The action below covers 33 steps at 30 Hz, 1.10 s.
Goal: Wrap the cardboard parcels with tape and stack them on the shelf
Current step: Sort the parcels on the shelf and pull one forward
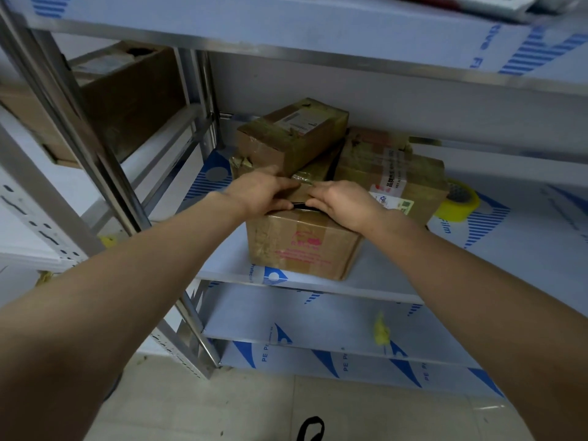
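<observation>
Steel racking, blue-and-white protective film on every level, tiled floor below. Front parcel (302, 246), brown cardboard with pink print and old tape, sits at the front edge of the middle shelf (525, 237). Both hands are on its top near the front edge: left hand (264, 192) and right hand (343, 202), fingertips almost meeting. Grip on both is flat, fingers laid fairly straight on the flaps and pressing, nothing wrapped or pinched as far as I can see. Dark slit (299, 205) shows at the top edge between the thumbs. Small parcel (292, 135) with a white label lies skewed on top behind the hands. Labelled parcel (391, 167) touches the right rear. Yellow tape roll (458, 198) rests on the shelf just right of that. Open brown carton (121, 100) on the neighbouring rack, left. Yellow scrap (381, 329) on the shelf below.
</observation>
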Tool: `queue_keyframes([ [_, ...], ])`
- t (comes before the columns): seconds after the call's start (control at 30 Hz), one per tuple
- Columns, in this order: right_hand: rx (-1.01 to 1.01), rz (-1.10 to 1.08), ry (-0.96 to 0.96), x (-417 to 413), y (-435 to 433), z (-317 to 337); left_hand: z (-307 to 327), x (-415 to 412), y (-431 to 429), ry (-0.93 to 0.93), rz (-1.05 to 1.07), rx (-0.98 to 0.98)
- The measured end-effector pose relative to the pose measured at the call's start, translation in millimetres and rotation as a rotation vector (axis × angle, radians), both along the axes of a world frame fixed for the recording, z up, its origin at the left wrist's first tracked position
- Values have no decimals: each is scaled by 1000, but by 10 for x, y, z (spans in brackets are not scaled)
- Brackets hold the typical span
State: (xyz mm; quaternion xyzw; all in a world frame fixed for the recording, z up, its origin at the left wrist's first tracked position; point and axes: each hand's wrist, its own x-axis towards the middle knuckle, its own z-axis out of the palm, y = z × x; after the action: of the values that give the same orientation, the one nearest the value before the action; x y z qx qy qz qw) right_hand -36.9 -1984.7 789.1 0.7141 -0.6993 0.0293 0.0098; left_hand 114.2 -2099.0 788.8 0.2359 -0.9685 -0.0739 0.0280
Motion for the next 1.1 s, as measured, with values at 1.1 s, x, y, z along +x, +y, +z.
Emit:
queue_keyframes([
  [1.1,88,-279,-121,-39,294,260,-11,2,64,-84,27,-92],
])
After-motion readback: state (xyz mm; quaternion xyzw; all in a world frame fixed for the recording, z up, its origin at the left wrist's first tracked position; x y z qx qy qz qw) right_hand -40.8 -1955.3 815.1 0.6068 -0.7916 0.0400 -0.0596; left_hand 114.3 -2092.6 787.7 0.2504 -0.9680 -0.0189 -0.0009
